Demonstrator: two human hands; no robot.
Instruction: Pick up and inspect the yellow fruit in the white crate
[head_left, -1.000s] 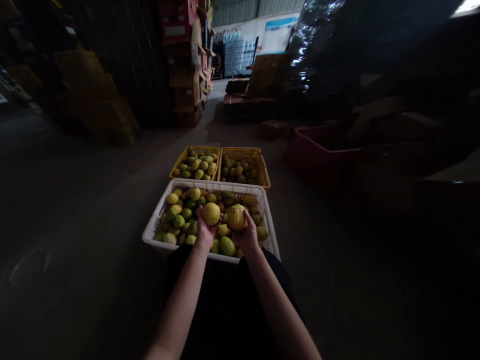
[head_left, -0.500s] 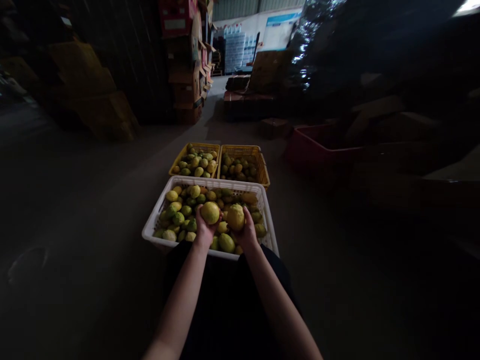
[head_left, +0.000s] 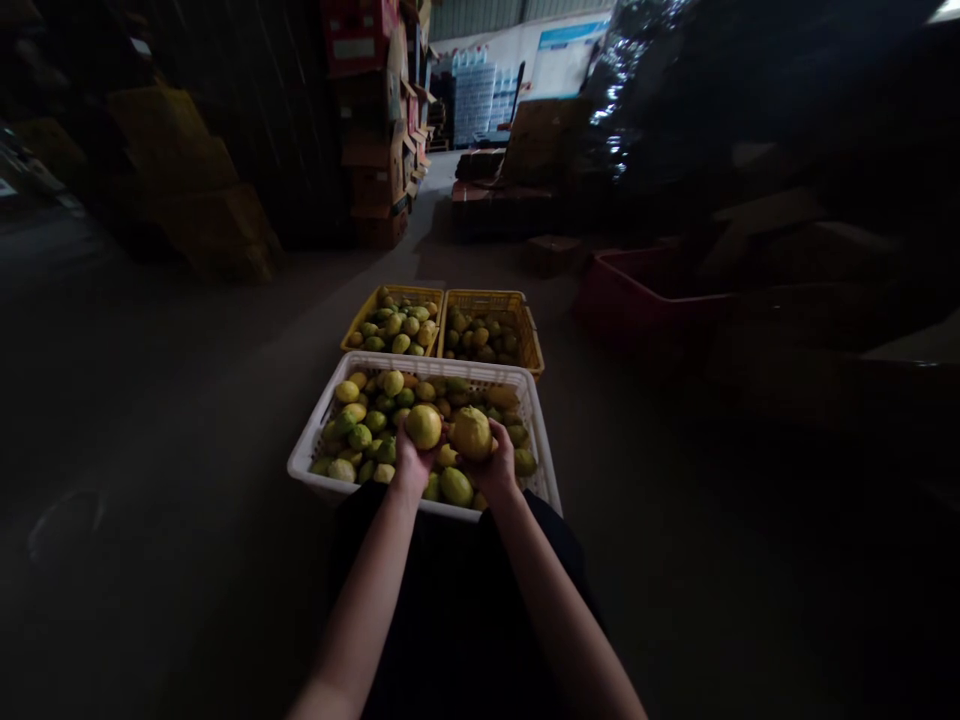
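A white crate full of yellow and green fruits stands on the floor right in front of me. Above its near half, my left hand holds a round yellow fruit, palm turned up. Just to the right, my right hand is closed around a larger, bumpy yellow fruit. The two held fruits are side by side with a small gap between them. The fingers under both fruits are partly hidden.
Two yellow crates with more fruit, one at the left and one at the right, stand behind the white one. A red bin is at the right. Stacked cardboard boxes rise further back.
The fingers of my right hand have shifted slightly around the bumpy fruit. Both hands keep their fruits. The whole view has moved a little.
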